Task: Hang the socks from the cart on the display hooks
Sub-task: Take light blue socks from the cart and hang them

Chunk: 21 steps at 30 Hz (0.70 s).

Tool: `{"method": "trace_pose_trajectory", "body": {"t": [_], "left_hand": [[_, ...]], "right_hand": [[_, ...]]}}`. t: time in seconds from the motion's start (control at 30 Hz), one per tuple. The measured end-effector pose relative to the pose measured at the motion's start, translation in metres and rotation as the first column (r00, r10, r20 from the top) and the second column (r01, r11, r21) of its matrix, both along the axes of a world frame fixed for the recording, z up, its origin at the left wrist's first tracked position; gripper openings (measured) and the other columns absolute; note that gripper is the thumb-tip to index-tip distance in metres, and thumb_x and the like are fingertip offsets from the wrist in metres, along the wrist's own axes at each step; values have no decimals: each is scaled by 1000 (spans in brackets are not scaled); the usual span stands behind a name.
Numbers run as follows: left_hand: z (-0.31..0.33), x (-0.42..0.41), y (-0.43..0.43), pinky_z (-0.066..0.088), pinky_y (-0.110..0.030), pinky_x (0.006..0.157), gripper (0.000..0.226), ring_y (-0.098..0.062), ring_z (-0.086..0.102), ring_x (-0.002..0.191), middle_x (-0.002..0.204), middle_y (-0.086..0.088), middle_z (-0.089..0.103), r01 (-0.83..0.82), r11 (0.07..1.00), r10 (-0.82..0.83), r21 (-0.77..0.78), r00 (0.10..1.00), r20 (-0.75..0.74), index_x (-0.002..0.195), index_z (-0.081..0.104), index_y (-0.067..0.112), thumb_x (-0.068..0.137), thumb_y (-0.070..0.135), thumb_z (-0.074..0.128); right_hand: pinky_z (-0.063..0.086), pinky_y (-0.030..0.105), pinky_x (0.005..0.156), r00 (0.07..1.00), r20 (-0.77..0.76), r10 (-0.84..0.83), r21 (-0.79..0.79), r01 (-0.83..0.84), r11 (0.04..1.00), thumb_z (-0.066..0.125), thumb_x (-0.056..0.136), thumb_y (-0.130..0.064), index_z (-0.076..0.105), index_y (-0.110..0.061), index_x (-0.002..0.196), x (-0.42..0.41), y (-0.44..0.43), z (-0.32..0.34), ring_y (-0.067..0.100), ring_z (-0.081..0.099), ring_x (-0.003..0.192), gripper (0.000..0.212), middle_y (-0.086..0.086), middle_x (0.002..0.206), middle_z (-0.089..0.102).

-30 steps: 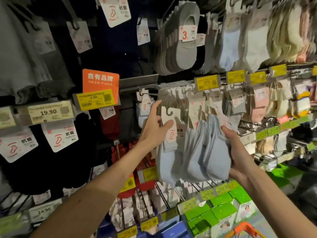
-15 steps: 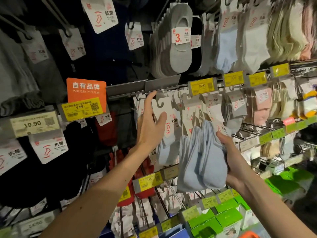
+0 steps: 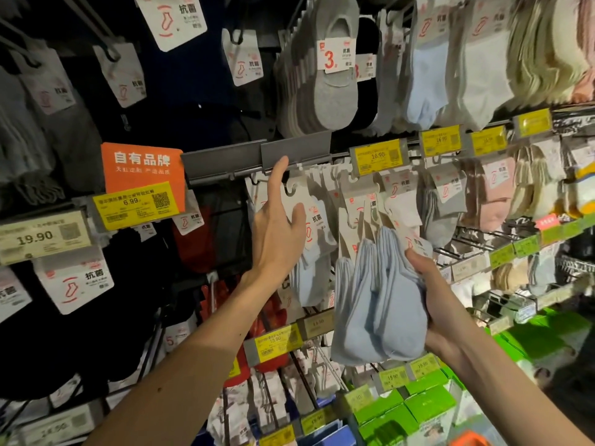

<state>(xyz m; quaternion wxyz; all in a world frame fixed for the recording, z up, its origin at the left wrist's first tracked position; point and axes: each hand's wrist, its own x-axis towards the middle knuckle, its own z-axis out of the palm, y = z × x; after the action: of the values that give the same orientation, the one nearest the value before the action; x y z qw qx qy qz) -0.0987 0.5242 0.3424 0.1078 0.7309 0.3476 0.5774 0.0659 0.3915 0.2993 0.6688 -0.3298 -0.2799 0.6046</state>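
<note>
My left hand point(image 3: 277, 230) pinches one pack of light blue socks point(image 3: 310, 278) by its white card point(image 3: 297, 196), thumb on the card's front. Its index finger points straight up and touches the grey rail point(image 3: 257, 156). The card's hook cut-out sits just under the rail, beside a dark display hook point(image 3: 256, 181); whether it hangs on a hook is hidden. My right hand point(image 3: 433, 304) grips a bundle of several light blue sock packs point(image 3: 380, 304) at mid-height, their cards point(image 3: 363, 214) fanned upward.
Sock packs fill hooks all around: grey ones point(image 3: 325, 91) above, white and pink to the right, dark ones left. An orange sign point(image 3: 143, 165) and yellow price tags point(image 3: 378, 156) stick out from the rails. Green boxes point(image 3: 428, 410) and an orange cart edge point(image 3: 470, 441) lie below right.
My left hand has lifted the single pack up to the grey rail, and its index finger now reaches the rail. My right hand keeps holding the bundle, slightly lower in view.
</note>
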Motion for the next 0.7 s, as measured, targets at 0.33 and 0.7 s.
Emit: {"method": "trace_pose_trajectory", "body": {"t": [0.33,0.7], "left_hand": [[-16,-10,-12,44,-23,65,86,-18,58,76,107,-10,61,-182,980,195,78,952,-235,156,3,38,95,18,61],[-50,-18,-75,47,-38,105,49,-7,64,115,118,12,71,483,621,-255,-617,869,424,124,64,28,89,61,56]], "right_hand": [[59,30,59,999,53,-2,-23,4,1000,58,75,-39,68,-14,115,-4,-2,-3,23,75,79,48,11,97,77],[57,23,56,982,175,75,0,-76,997,67,72,-25,68,-16,102,-36,-5,-7,16,74,72,32,4,87,78]]}}
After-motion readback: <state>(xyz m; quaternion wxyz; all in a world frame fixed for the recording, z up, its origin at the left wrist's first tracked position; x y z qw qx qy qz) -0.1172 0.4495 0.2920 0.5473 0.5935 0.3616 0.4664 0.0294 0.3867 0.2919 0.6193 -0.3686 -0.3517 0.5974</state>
